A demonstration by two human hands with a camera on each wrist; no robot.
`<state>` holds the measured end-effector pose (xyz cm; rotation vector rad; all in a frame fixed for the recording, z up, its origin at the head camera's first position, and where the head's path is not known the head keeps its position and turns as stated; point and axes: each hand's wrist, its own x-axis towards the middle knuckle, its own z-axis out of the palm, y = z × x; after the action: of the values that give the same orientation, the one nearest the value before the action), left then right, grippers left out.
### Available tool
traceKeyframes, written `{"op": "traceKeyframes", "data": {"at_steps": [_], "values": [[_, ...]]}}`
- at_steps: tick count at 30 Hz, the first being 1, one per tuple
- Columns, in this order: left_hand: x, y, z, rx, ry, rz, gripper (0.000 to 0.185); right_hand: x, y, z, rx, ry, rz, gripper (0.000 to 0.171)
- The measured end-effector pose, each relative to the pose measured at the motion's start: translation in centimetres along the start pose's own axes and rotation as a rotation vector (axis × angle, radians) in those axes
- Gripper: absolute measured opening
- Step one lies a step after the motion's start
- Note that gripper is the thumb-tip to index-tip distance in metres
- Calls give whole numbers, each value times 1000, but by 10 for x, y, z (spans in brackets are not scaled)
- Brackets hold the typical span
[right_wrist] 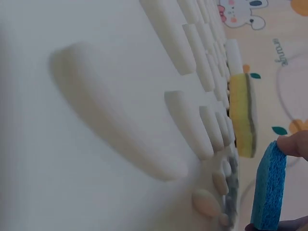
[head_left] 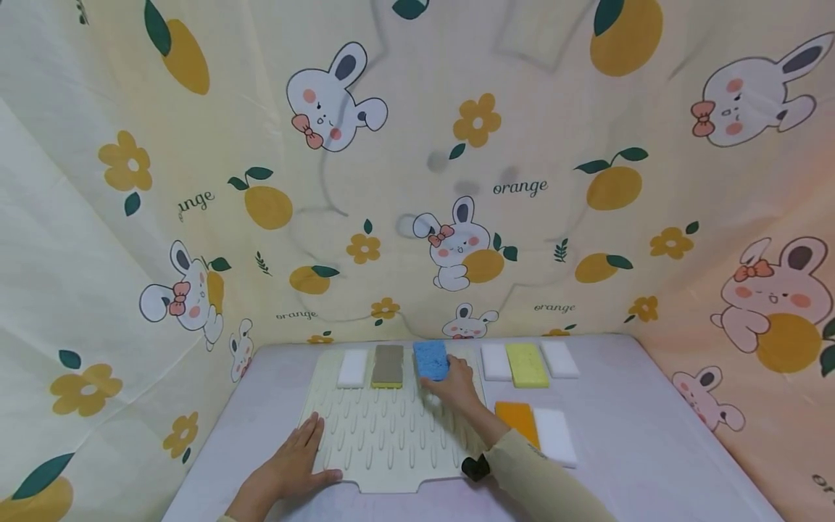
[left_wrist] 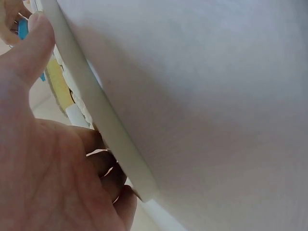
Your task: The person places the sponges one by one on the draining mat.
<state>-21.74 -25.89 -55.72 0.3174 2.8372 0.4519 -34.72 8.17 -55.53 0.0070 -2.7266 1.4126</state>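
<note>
right hand (head_left: 459, 388) pinches the blue sponge (head_left: 431, 360) at the drying mat's (head_left: 385, 435) far edge, long axis pointing away; left hand (head_left: 293, 464) lies flat, fingers straight, on its near left corner.

Looking matt and rubbery: cream ribbed mat (head_left: 385, 435). Showing porous foam: blue sponge (head_left: 431, 360). Hanging behind, soft printed cloth backdrop (head_left: 417, 159).

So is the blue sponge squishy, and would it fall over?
Probably squishy: the blue sponge looks porous. Likely light, since the right hand pinches it with just fingertips. Standing on its thin edge among the mat's ridges, it might tip if released.
</note>
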Motion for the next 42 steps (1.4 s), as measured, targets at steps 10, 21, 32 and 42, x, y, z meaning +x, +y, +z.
{"op": "traceKeyframes", "data": {"at_steps": [10,21,32,42], "values": [[-1,0,1,-3,3,1,120,4,1,11,-33,14,6,96],[0,1,1,-4,0,1,120,7,-3,18,-218,33,1,93],[2,-2,3,2,4,0,121,11,1,23,-289,11,-10,97],[0,0,0,-12,3,6,120,6,-2,21,-305,15,-34,95]]}}
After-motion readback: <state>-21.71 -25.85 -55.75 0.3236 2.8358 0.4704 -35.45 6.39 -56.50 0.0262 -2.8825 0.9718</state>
